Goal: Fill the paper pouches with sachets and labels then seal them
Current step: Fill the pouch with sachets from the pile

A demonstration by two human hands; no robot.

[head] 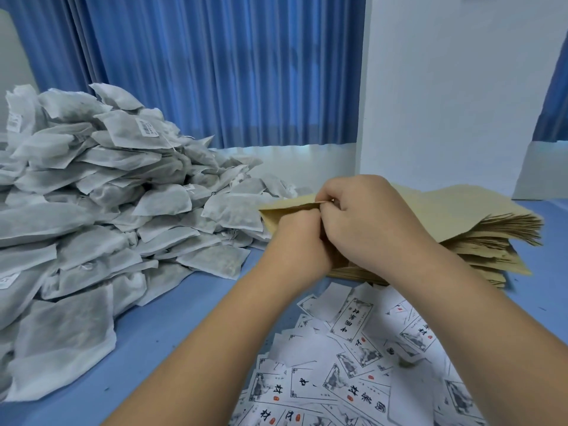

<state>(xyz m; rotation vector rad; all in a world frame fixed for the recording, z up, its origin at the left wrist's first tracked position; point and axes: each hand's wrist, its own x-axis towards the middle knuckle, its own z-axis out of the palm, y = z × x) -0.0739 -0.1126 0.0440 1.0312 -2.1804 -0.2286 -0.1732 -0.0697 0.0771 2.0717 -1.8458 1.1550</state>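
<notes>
A brown paper pouch (284, 210) is lifted off the top of a thick stack of paper pouches (479, 232) at centre right. My left hand (295, 244) grips the pouch from below near its mouth. My right hand (365, 216) pinches the pouch's upper edge between thumb and fingers. A large heap of white sachets (92, 210) with dark filling covers the left of the blue table. Several printed white labels (353, 364) lie scattered in front, under my forearms.
The blue table top (172, 327) shows between the sachets and the labels. Blue curtains (215, 72) hang behind, and a white wall (445, 87) stands at the back right, close behind the pouch stack.
</notes>
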